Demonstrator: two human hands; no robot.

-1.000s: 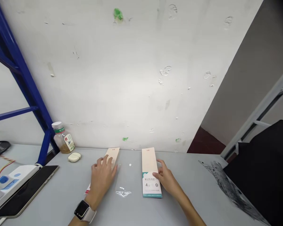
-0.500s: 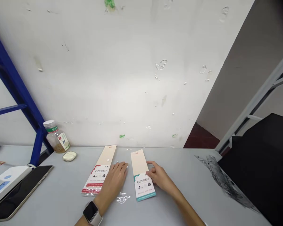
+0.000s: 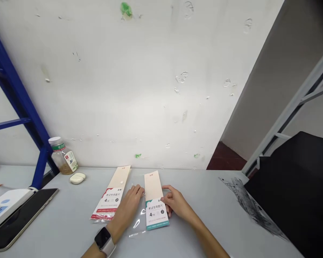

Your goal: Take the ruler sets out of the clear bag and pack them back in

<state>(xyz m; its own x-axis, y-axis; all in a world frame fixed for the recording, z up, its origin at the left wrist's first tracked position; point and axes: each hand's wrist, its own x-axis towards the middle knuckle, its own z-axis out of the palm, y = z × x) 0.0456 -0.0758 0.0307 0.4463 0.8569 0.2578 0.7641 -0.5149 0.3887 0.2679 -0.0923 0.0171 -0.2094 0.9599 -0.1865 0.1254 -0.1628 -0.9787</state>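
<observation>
A ruler set pack with a teal band point(image 3: 156, 215) lies nearly flat on the table in front of me. My right hand point(image 3: 176, 205) pinches its right edge, thumb and index finger on the cream card. A clear plastic bag point(image 3: 138, 222) lies against the left side of this pack. The fingers of my left hand point(image 3: 131, 202) are bent down at the bag's upper part; their tips are partly hidden. Left of that hand lies a second ruler set pack, with red bands point(image 3: 110, 200), partly covered by the hand. A smartwatch point(image 3: 103, 239) is on my left wrist.
On the left are a jar with a white lid point(image 3: 63, 157), a cream oval case point(image 3: 77, 178), a phone point(image 3: 21, 218) and a white power strip point(image 3: 5, 208). Black sheeting point(image 3: 293, 190) and crumpled dark plastic point(image 3: 254, 206) lie right. A white wall point(image 3: 150, 89) stands behind.
The teal pack and my right hand have shifted slightly left, nearer my left hand. The clear bag now shows more plainly beside the pack. The whole view has turned a little.
</observation>
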